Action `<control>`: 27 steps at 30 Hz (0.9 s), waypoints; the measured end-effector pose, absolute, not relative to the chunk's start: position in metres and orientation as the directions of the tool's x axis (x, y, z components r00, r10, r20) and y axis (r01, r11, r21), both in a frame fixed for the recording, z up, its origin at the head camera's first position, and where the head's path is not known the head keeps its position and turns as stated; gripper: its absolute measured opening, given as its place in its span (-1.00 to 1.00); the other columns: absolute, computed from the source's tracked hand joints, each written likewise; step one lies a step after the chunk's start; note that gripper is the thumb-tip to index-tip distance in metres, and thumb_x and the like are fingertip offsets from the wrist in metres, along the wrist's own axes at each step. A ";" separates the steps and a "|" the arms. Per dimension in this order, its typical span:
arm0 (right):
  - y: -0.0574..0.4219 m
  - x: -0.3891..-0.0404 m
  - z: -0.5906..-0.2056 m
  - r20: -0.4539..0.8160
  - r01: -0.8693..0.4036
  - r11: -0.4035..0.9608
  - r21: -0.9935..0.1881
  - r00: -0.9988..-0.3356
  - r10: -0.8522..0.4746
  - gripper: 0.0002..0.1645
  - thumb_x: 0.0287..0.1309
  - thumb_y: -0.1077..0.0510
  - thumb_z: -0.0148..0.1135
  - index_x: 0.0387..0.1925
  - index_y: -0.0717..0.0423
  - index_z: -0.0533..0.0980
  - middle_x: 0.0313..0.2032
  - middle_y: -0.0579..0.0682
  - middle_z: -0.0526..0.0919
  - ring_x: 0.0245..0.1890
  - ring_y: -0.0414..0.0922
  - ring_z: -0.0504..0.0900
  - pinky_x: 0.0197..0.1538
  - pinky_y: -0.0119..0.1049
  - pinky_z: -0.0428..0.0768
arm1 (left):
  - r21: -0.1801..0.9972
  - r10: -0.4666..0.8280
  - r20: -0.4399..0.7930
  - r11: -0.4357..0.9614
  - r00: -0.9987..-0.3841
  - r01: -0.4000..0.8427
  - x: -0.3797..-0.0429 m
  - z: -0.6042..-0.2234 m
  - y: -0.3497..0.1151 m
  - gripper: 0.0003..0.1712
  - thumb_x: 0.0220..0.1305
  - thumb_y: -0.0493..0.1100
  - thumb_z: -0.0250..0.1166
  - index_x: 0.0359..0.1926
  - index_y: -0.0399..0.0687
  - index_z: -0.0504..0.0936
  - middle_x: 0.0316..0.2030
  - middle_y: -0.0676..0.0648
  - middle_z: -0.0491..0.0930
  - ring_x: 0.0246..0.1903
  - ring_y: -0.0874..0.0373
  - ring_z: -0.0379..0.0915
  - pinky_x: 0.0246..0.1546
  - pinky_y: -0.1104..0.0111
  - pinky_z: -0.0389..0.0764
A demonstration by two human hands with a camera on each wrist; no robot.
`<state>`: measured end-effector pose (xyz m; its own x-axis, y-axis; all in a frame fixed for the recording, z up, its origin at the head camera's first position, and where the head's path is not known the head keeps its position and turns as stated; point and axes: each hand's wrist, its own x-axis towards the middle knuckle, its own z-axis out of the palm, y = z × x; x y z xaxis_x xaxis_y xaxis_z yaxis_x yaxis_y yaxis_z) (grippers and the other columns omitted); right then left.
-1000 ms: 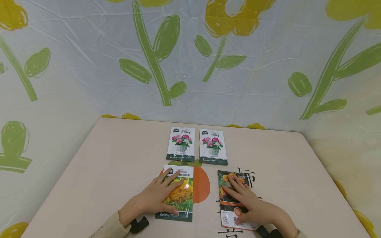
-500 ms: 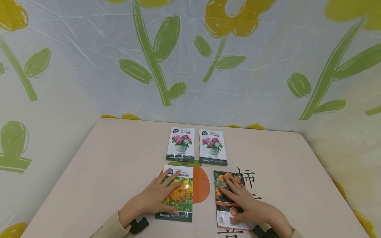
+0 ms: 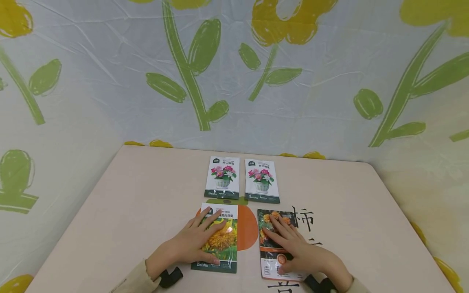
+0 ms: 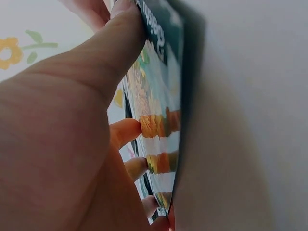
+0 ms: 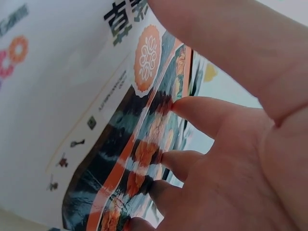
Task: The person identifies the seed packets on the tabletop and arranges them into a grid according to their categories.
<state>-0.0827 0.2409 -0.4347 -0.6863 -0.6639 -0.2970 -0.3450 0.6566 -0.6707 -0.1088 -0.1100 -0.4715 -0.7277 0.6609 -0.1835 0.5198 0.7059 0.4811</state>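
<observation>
My left hand (image 3: 196,240) lies with spread fingers on a seed packet showing a yellow sunflower (image 3: 230,254), flat on the table. In the left wrist view its fingertips touch the glossy front of that sunflower packet (image 4: 161,86). To the right, my right hand (image 3: 296,246) rests with spread fingers on a dark packet with orange marigolds (image 3: 266,256). The right wrist view has the fingertips pressing the front of this marigold packet (image 5: 120,139). Palms hide part of both packets.
Behind the hands lie two matching white packets with pink flowers, a left one (image 3: 222,178) and a right one (image 3: 261,181), side by side with a narrow gap. The pale table (image 3: 146,195) bears a printed persimmon (image 3: 248,228) and black characters. A flower-printed sheet (image 3: 311,110) stands behind.
My right hand has slid the marigold packet left across the table, nearer the sunflower packet. The left hand and the two back packets have stayed put.
</observation>
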 end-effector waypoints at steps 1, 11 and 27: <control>0.240 -0.083 -0.434 -0.300 -0.343 0.658 -0.670 -0.686 -0.663 0.11 0.11 -0.15 0.38 0.57 -0.05 0.02 0.56 0.20 -0.35 0.48 0.34 -0.46 0.30 0.49 -0.36 | 0.482 0.661 -0.183 0.705 -0.728 0.520 -0.109 -0.472 -0.110 0.16 0.01 0.54 0.27 0.54 0.22 0.13 0.58 0.00 -0.16 0.53 -0.17 -0.43 0.39 -0.22 0.01; 0.233 -0.086 -0.432 -0.314 -0.340 0.665 -0.665 -0.680 -0.662 0.11 0.15 -0.15 0.37 0.57 -0.06 -0.01 0.56 0.16 -0.36 0.48 0.34 -0.46 0.29 0.51 -0.37 | 0.477 0.662 -0.176 0.705 -0.728 0.525 -0.109 -0.474 -0.110 0.15 0.01 0.54 0.27 0.54 0.23 0.13 0.58 0.01 -0.18 0.53 -0.17 -0.43 0.38 -0.22 0.01; 0.222 -0.088 -0.433 -0.289 -0.380 0.657 -0.651 -0.677 -0.677 0.13 0.13 -0.19 0.37 0.57 -0.01 0.01 0.56 0.20 -0.33 0.49 0.35 -0.43 0.31 0.50 -0.32 | 0.481 0.662 -0.181 0.704 -0.727 0.522 -0.108 -0.472 -0.110 0.15 0.01 0.53 0.28 0.55 0.22 0.12 0.58 0.00 -0.18 0.53 -0.17 -0.45 0.39 -0.23 -0.02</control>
<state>-0.0878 0.2216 -0.4330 -0.6766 -0.6775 -0.2886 -0.3803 0.6570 -0.6509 -0.1079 -0.1100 -0.4723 -0.7272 0.6621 -0.1808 0.5218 0.7045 0.4810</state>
